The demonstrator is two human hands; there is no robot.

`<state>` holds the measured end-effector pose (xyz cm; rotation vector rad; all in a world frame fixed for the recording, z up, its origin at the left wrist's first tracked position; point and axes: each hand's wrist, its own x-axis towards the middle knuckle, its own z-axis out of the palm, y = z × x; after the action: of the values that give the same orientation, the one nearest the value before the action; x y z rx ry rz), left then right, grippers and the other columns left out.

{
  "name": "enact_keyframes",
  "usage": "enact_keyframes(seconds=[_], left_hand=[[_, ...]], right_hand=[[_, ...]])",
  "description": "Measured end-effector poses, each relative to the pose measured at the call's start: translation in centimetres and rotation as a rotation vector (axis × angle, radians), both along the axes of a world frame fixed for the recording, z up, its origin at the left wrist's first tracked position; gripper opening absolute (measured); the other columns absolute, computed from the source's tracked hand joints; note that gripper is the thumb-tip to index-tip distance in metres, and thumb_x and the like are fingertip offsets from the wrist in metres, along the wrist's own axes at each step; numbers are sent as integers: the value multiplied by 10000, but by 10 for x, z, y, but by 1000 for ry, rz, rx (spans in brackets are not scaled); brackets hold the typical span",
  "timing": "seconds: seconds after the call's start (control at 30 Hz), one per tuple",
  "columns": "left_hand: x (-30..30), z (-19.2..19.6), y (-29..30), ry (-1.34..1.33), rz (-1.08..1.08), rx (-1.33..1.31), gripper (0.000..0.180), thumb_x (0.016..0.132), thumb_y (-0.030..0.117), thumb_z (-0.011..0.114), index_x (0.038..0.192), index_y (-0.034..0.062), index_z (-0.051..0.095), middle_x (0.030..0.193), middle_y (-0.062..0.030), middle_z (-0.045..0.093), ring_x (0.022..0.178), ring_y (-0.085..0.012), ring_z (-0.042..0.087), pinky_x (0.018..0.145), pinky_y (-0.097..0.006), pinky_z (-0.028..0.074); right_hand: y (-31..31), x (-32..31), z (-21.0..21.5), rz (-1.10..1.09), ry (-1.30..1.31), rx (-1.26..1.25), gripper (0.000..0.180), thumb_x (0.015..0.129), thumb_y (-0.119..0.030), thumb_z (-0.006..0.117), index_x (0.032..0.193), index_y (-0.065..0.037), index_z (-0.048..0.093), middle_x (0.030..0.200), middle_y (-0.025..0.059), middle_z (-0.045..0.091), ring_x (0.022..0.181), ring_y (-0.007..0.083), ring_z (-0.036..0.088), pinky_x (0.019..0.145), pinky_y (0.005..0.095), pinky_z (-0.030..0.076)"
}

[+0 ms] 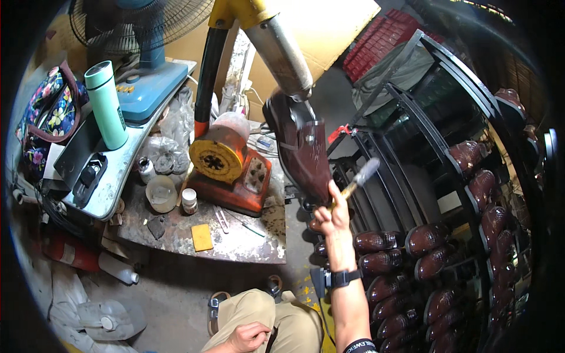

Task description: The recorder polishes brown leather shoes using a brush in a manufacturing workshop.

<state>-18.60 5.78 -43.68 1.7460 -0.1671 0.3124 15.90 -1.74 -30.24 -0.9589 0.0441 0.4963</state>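
Observation:
In my right hand (333, 219) is a slim brush (360, 177) with a yellowish handle and pale bristles. The fingers close round the handle beside the toe of a dark brown leather shoe (303, 156); whether they also touch the toe I cannot tell. The shoe hangs toe-down below a silver metal cylinder (281, 56), whose end reaches its opening. Low in the picture, my left hand (247, 337) lies over my lap with curled fingers. What the left fingers hold, if anything, is hidden.
An orange machine (226, 185) with a yellow disc stands on the stained workbench (176, 232). Around it are a plastic cup (162, 195), a small jar (189, 201) and a yellow sponge-like block (202, 237). Racks of glossy brown shoes (428, 238) fill the right. A green flask (106, 106) stands left.

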Motion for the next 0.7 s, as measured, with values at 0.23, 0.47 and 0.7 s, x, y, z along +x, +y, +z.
enact_keyframes(seconds=[0.23,0.47,0.7], left_hand=[[-4,-2,0,47,7,-44,135,744,-33,509,794,7,627,688,-66,611,531,-126,616,486,-235,498],[-5,-4,-4,61,4,-35,132,743,-43,489,782,-16,612,669,-106,601,527,-163,614,486,-259,486],[-8,-2,-10,87,36,-10,125,757,-40,483,773,-17,605,669,-106,598,549,-175,621,517,-276,487]], right_hand=[[-95,-106,-49,107,-57,20,341,850,-247,545,1134,-64,501,784,24,590,315,56,272,327,207,227],[-163,-203,-54,39,-15,66,313,814,-292,582,1013,-57,530,700,38,569,313,65,307,324,199,269],[-189,-267,-54,-117,42,292,332,862,-376,521,935,-66,615,769,90,642,298,72,319,319,197,268]])
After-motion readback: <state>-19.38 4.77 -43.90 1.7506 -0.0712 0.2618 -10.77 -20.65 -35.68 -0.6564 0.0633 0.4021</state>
